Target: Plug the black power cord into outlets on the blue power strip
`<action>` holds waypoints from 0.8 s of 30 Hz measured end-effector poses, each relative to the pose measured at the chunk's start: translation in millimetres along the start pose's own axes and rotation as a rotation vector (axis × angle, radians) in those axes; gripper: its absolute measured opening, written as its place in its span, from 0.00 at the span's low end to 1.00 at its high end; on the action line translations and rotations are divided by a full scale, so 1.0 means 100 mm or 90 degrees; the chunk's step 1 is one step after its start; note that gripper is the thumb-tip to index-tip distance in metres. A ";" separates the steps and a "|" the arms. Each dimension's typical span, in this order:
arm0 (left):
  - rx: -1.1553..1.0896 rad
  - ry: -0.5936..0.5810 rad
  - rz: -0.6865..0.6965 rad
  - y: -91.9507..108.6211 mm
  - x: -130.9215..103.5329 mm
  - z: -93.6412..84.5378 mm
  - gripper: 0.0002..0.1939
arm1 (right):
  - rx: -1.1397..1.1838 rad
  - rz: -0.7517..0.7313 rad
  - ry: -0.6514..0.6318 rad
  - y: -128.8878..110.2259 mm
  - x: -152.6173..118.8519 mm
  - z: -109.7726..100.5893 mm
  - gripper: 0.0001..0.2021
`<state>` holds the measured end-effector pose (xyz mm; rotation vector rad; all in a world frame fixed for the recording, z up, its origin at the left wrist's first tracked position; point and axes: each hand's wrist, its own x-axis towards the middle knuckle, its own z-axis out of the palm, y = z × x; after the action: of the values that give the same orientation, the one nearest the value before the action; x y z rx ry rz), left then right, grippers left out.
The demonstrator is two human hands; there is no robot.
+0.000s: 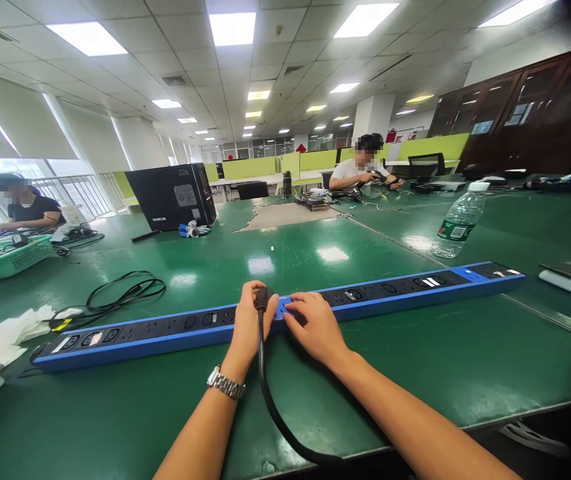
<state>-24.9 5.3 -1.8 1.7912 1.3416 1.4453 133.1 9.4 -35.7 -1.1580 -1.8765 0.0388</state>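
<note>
At the far left edge a green plastic basket (8,260) sits on the green table (415,373), with crumpled white tissue (20,327) nearer the viewer and a loose coil of black cable (125,293) just beyond it. A long blue power strip (395,291) lies across the table from left to right, its row of black sockets facing up.

At the strip's middle the left hand (249,319), a metal watch (226,383) on its wrist, is closed around a black plug (261,298) held at one socket; whether the plug is seated cannot be told, since the fingers cover the joint. Its thick black cord (270,393) runs back toward the viewer and drops over the table edge, where its far end is cut off. The right hand (315,325) lies flat and open beside it, fingertips pressing the strip's top face, gripping nothing.

The strip looks rigid and fairly heavy, best steadied from above as here; the plug is hard and is best taken by its body, while the cord seems stiff yet bendable.

Further right a clear water bottle (458,227) stands well apart. Behind, a black computer case (172,195) and two seated people are visible; the small items before them are too small to make out.
</note>
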 end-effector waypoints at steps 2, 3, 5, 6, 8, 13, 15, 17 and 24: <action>0.017 -0.017 -0.003 -0.01 0.01 -0.01 0.15 | 0.001 0.000 -0.001 0.00 0.00 0.00 0.07; 0.022 -0.027 -0.008 -0.02 0.01 -0.02 0.14 | 0.000 0.001 -0.001 -0.01 0.00 -0.01 0.07; 0.016 -0.043 -0.015 -0.02 0.01 -0.01 0.14 | 0.000 0.003 -0.002 -0.01 0.00 -0.01 0.07; 0.009 -0.047 -0.018 -0.03 0.01 -0.01 0.14 | 0.000 0.004 -0.002 -0.01 0.00 -0.01 0.07; 0.001 -0.041 -0.021 -0.02 0.01 -0.01 0.13 | 0.002 0.005 -0.001 -0.01 0.00 -0.01 0.07; -0.002 0.022 -0.023 0.02 0.04 -0.04 0.11 | 0.004 0.003 0.005 0.00 -0.01 0.00 0.07; -0.011 0.022 -0.029 0.04 0.05 -0.06 0.12 | 0.005 0.003 0.008 0.00 -0.01 0.00 0.07; -0.019 0.007 -0.035 0.05 0.06 -0.07 0.13 | 0.007 0.004 0.009 0.00 -0.01 0.00 0.07; 0.025 -0.009 -0.025 0.04 0.08 -0.01 0.17 | 0.004 0.008 -0.010 -0.02 0.01 -0.02 0.08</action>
<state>-24.4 10.5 5.0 1.7867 1.3993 1.3928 133.5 8.1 -33.4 -1.1681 -1.8812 0.0606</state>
